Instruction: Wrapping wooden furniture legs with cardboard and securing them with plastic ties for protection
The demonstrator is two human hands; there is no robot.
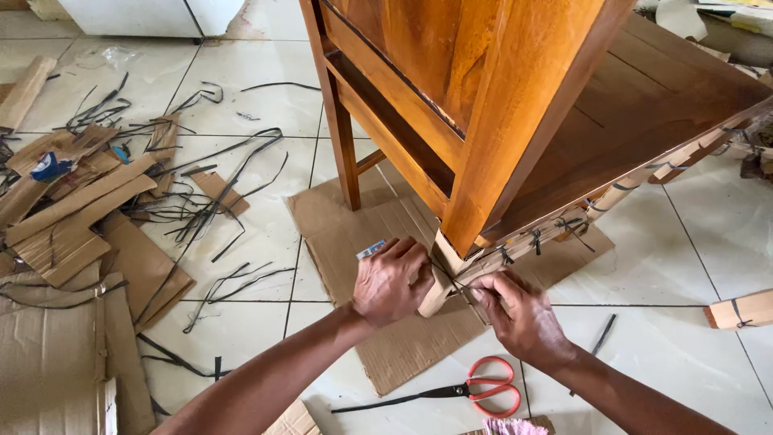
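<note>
A brown wooden table [499,89] stands tilted over flat cardboard [346,234] on the tiled floor. Cardboard strips are bound along its edge with black straps [535,239]. My left hand [390,280] grips the cardboard-wrapped piece [441,283] at the table's lower corner and holds a small blue-and-white object [371,249]. My right hand [519,312] pinches a thin black strap [457,285] right next to that piece. Both hands are nearly touching at the corner.
Red-handled scissors [475,389] lie on the floor just below my hands. Cut black straps [217,201] and cardboard scraps [72,217] litter the left side. A wrapped wooden block [741,310] lies at the right. A white appliance base [145,16] sits at the top left.
</note>
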